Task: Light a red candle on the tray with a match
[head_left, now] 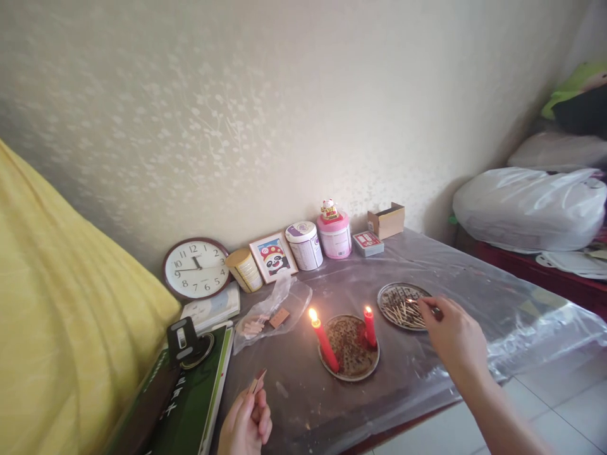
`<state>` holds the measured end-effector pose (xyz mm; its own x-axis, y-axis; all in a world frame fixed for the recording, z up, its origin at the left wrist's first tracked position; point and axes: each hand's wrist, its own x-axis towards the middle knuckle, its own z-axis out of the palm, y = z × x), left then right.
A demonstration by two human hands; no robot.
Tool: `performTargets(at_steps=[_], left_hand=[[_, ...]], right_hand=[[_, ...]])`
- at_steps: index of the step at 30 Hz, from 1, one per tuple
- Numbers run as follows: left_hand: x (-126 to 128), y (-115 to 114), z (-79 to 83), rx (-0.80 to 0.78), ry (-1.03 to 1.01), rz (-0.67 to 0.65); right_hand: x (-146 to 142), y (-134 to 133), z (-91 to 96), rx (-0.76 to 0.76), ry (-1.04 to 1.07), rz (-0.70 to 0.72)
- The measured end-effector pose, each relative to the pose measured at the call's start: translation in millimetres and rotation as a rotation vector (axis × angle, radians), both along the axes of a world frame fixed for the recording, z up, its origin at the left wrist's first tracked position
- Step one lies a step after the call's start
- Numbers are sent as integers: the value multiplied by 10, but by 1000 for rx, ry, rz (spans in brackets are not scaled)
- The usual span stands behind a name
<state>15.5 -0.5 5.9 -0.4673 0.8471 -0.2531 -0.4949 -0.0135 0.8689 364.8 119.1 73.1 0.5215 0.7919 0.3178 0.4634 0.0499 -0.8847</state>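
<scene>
My right hand reaches over a round metal plate strewn with several matchsticks, its fingers pinched on a matchstick at the plate's right rim. Near the bottom edge, my left hand is closed around a small matchbox that sticks up from the fingers. Between the hands sits a second round plate carrying two lit red candles: a tilted one on its left and a shorter one on its right.
The table is covered with clear plastic sheet. Along the wall stand a clock, tins, a framed picture and small boxes. A clear bag and green book lie left; white bags sit right.
</scene>
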Motion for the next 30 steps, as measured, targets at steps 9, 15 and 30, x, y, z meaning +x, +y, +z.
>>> performTargets(at_steps=[9, 15, 30], left_hand=[[-38, 7, -17, -16, -50, -19], [-66, 28, -53, -11, -73, -52], [-55, 18, 17, -1, -72, -33]], right_hand=[[182, 154, -268, -277, -178, -104], [106, 177, -316, -402, -274, -93], [52, 118, -228, -245, -353, -139]])
